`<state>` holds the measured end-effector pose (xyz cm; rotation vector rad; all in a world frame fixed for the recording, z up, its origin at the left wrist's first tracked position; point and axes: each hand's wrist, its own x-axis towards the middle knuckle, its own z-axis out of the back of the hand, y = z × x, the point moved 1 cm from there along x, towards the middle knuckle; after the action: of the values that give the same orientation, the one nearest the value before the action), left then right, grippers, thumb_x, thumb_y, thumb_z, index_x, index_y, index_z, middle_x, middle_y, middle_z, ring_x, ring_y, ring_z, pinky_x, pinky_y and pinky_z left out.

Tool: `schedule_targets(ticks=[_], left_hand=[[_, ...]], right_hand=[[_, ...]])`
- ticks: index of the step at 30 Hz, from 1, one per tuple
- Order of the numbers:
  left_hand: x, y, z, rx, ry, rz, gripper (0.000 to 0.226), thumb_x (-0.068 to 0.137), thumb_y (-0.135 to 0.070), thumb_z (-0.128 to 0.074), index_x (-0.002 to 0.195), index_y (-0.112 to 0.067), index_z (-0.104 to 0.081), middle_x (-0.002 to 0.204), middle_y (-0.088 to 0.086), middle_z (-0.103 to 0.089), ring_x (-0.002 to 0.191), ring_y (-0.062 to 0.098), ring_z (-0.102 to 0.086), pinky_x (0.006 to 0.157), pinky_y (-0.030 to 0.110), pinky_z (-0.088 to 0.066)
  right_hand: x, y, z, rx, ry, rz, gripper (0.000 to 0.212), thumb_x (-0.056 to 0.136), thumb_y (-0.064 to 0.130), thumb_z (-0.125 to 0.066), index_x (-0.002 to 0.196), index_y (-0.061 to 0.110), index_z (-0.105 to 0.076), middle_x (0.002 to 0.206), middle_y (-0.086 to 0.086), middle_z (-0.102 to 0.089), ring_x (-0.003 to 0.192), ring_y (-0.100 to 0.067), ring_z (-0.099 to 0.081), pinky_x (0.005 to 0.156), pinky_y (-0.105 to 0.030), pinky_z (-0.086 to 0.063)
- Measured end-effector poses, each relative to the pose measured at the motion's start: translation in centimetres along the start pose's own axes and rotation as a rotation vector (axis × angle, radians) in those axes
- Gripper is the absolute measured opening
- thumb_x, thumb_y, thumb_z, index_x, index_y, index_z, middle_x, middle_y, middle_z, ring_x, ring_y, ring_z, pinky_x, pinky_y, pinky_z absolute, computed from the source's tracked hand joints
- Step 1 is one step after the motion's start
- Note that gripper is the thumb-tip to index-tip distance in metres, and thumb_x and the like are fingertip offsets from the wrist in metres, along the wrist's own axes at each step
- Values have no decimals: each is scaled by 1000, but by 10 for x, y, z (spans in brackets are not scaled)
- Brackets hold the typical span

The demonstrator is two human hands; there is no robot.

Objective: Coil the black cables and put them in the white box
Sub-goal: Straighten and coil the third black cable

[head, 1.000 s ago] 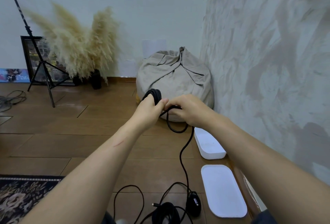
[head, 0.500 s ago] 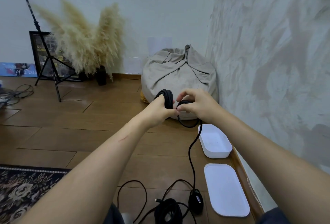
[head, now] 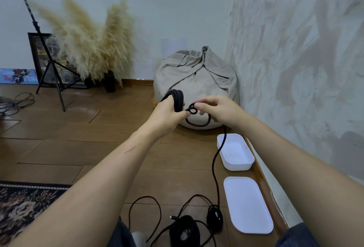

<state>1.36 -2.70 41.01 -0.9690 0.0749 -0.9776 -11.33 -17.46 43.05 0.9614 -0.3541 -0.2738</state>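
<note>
round l hand (head: 167,117), cable coil (head: 178,99); r hand (head: 221,111) pinches loop (head: 191,108).

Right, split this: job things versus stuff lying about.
Job: black coiled cable in left hand; open white plastic box; flat white lid; black cable bundle on floor.
Lying about: beige beanbag; cream pampas grass; black tripod stand; dark floral rug.

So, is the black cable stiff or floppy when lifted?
Probably floppy: the cable sags in loose curves from the right hand to the floor. Its coil in the left hand likely loosens if released, as only the grip binds it.
</note>
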Motion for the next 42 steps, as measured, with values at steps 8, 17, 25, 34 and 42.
schedule_targets(ticks=[8, 17, 25, 34, 42], left_hand=[[-2, 17, 30, -73, -75, 106, 20, 91, -23, -72, 101, -13, -58, 90, -7, -58, 81, 7, -54, 68, 25, -40], [-3, 5, 6, 53, 24, 79, 24, 91, -24, -75, 86, -8, -57, 82, 3, -61, 73, 13, -51, 63, 25, -39], [-2, 7, -3, 172, -52, 157, 34, 90, -34, -74, 101, -7, -55, 93, 4, -64, 86, 23, -61, 74, 42, -49], [-11, -5, 3, 65, 139, 50, 24, 92, -25, -73, 108, -15, -59, 104, -7, -64, 93, 5, -60, 77, 21, -48], [-11, 0, 5, -36, 207, 48, 22, 89, -21, -76, 99, -9, -60, 88, -6, -58, 76, 8, -54, 68, 23, -41]], right_hand=[[-6, -24, 26, -65, -70, -35, 16, 100, 15, -60, 112, 14, -71, 63, 5, -44, 50, 2, -41, 55, -11, -34], [-1, -6, -11, -199, 33, 9, 16, 97, 10, -56, 105, 15, -69, 87, -4, -62, 74, -10, -53, 73, -25, -43], [4, 3, -13, -203, 58, 7, 29, 91, 42, -70, 93, 13, -73, 71, 6, -60, 62, -3, -50, 62, -17, -40], [4, -5, -8, -659, -162, -132, 18, 89, 41, -71, 105, 34, -74, 103, 1, -73, 97, -19, -66, 73, -29, -44], [-3, -3, -24, -326, 45, -154, 46, 82, 37, -64, 127, 28, -59, 107, 7, -69, 101, -18, -66, 94, -40, -54]])
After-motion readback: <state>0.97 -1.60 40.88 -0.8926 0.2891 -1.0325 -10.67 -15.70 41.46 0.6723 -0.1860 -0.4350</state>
